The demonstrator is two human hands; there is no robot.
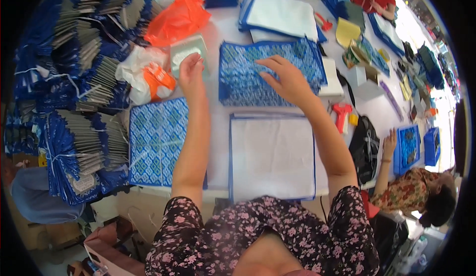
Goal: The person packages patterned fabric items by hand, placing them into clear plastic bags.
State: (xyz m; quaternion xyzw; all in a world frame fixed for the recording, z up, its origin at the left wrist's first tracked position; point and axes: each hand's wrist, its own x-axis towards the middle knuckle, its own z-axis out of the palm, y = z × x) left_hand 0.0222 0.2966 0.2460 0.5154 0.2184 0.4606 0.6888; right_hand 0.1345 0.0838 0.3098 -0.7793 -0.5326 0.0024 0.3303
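My left hand (pixel 191 73) is raised beside a small pale green box (pixel 187 48) with white contents. Its fingers are drawn together; whether anything small is between them I cannot make out. Over a stack of blue patterned fabric pieces (pixel 248 80) my right hand (pixel 287 80) stretches its fingers, thumb apart, with nothing visible in it. Nearer to me lies a stack of white panels with blue edges (pixel 271 157). A flat blue and green patterned piece (pixel 156 144) lies at the left, partly covered by my left forearm.
Tied bundles of blue pieces (pixel 87 87) pile up along the left. Orange and white plastic bags (pixel 178 20) lie by the box. More white panels (pixel 282 15) are at the back. A red glue gun (pixel 341 117) and a black bag (pixel 365 149) sit right; co-workers (pixel 411 189) work nearby.
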